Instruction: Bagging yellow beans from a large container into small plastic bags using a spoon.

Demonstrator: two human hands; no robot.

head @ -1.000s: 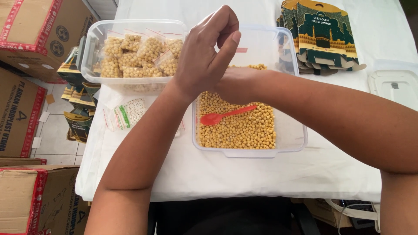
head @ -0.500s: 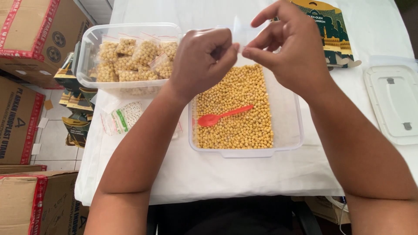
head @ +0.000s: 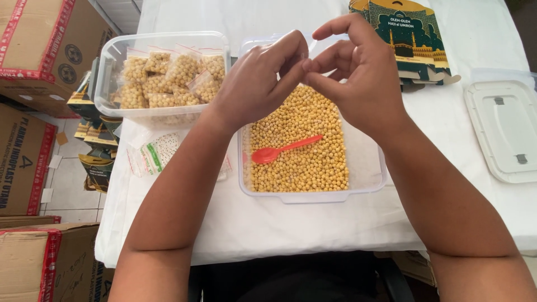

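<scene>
My left hand (head: 254, 84) and my right hand (head: 363, 78) meet fingertip to fingertip above a clear plastic tub (head: 313, 197). Both pinch the top of a small clear plastic bag (head: 310, 47), which is mostly hidden behind the fingers. The tub below holds yellow chickpeas (head: 302, 168) with a red plastic spoon (head: 279, 151) lying on them, bowl to the left. A second clear tub (head: 103, 89) at the left holds several small sealed bags of chickpeas (head: 168, 78).
A small stack of empty printed pouches (head: 156, 154) lies on the white tablecloth left of the chickpea tub. Green printed cartons (head: 414, 39) stand at the back right. A white lid (head: 503, 128) lies at the right. Cardboard boxes (head: 39, 50) stand on the floor at the left.
My right hand has come up out of the chickpea tub from behind my left arm. It now meets my left hand above the tub, with the small bag between the fingertips.
</scene>
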